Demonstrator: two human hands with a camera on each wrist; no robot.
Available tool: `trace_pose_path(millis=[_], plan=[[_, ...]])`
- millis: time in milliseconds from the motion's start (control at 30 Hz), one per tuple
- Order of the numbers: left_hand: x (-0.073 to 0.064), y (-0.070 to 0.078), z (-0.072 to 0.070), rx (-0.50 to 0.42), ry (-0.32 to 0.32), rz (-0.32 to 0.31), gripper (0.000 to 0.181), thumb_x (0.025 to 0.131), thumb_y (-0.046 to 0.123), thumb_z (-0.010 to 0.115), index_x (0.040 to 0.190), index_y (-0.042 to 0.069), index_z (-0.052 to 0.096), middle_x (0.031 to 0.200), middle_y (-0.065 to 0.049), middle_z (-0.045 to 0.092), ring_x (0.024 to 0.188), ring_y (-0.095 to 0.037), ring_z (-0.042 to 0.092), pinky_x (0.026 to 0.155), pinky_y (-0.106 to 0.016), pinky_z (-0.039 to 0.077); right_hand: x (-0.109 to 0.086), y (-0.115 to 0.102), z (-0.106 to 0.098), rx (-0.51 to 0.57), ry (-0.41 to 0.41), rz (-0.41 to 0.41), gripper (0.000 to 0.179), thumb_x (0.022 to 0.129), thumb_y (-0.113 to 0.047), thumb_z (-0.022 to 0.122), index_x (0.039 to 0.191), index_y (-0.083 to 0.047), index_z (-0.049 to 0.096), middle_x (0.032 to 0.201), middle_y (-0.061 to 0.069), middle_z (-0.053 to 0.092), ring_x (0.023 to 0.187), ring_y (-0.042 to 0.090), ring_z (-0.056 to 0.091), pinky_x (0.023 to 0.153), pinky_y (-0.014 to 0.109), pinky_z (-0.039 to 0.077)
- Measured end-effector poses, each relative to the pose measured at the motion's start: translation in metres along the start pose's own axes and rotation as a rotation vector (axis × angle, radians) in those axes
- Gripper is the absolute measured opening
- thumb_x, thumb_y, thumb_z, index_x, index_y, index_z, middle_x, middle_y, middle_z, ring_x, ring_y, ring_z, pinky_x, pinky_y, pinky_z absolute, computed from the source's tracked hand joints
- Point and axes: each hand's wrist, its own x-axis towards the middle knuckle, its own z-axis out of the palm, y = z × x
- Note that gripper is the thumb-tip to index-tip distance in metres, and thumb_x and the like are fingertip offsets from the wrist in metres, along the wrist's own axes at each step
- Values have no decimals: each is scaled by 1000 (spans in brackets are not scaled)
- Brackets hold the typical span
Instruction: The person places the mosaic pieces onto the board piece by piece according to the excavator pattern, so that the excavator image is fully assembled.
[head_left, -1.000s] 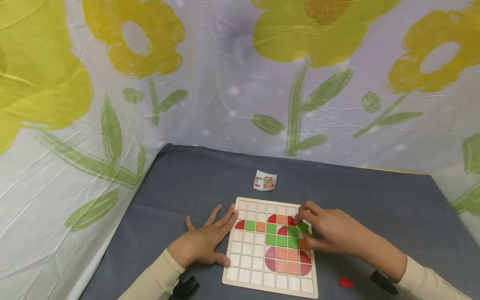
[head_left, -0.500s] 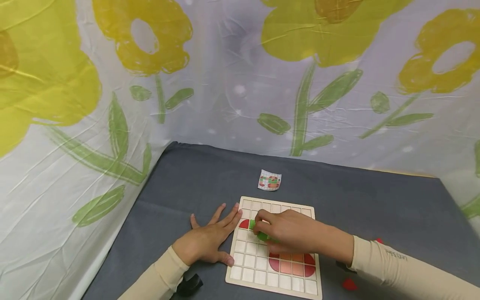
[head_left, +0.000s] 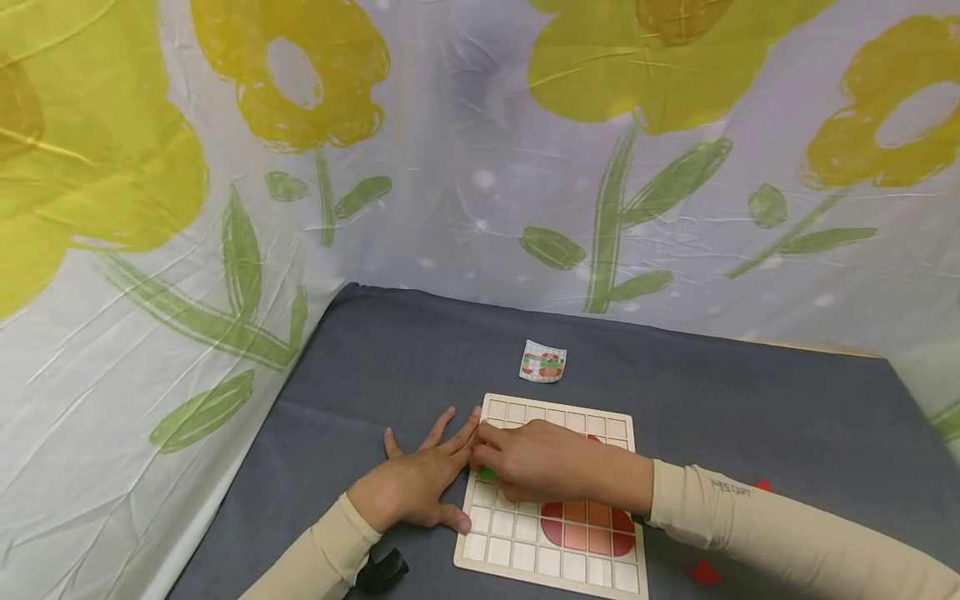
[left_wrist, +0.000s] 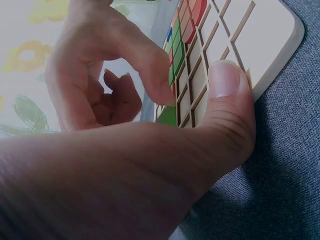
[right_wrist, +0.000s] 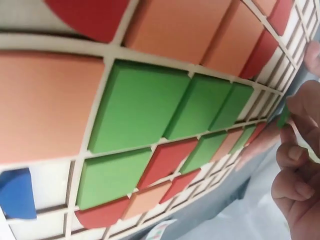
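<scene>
A wooden grid board [head_left: 517,578] lies on the dark cloth, with green, red, orange and pink tiles in some of its cells. My right hand [head_left: 540,458] reaches across to the board's left side, pinching a green square tile [head_left: 487,474] between thumb and fingers. In the right wrist view that tile [right_wrist: 283,118] shows only its edge. My left hand [head_left: 416,483] is spread flat at the left edge, its thumb [left_wrist: 226,82] on the rim in the left wrist view. A blue piece [right_wrist: 18,194] sits in the grid. The right hand hides several middle cells in the head view.
A small pattern card [head_left: 543,362] lies behind the board. Red pieces [head_left: 705,572] rest on the cloth to the right, one partly behind the right sleeve [head_left: 720,508]. A black object [head_left: 381,572] is beside the left wrist. A flowered curtain [head_left: 450,208] hangs behind.
My right hand has carried the green tile from the board's right side to its left edge. The left hand keeps its place on the board. The view has shifted slightly.
</scene>
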Motion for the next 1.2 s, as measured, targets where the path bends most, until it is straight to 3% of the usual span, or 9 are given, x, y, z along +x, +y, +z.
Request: trace_pose_path(millis=[300, 900, 1067, 1200], plan=[[-1, 0, 0, -5, 5, 12, 124, 76, 62, 86, 172, 23, 16, 179, 7, -2, 165, -31, -4, 96, -98, 8, 4, -2, 8, -48, -13, 11, 22, 97, -20, 71, 119, -20, 66, 114, -4, 60, 85, 3, 65, 61, 22, 54], [-2, 1, -1, -1, 3, -2, 125, 76, 62, 85, 172, 23, 15, 179, 8, -1, 165, -30, -3, 97, -97, 8, 5, -1, 8, 13, -11, 53, 13, 104, -20, 69, 117, -21, 70, 117, -5, 61, 88, 4, 69, 61, 20, 54], [-1, 1, 0, 5, 15, 9, 126, 75, 61, 86, 172, 26, 14, 179, 8, 0, 165, -31, -3, 96, -98, 8, -7, 1, 2, 27, 4, 69, 23, 103, -27, 72, 125, -21, 71, 126, -5, 60, 82, 1, 66, 60, 19, 53], [0, 0, 1, 4, 24, 11, 127, 74, 59, 87, 172, 25, 15, 179, 7, 3, 165, -31, 0, 95, -98, 9, -29, 7, -9, 89, 37, 134, 29, 100, -25, 75, 128, -23, 69, 129, -7, 59, 74, -2, 59, 60, 19, 52]])
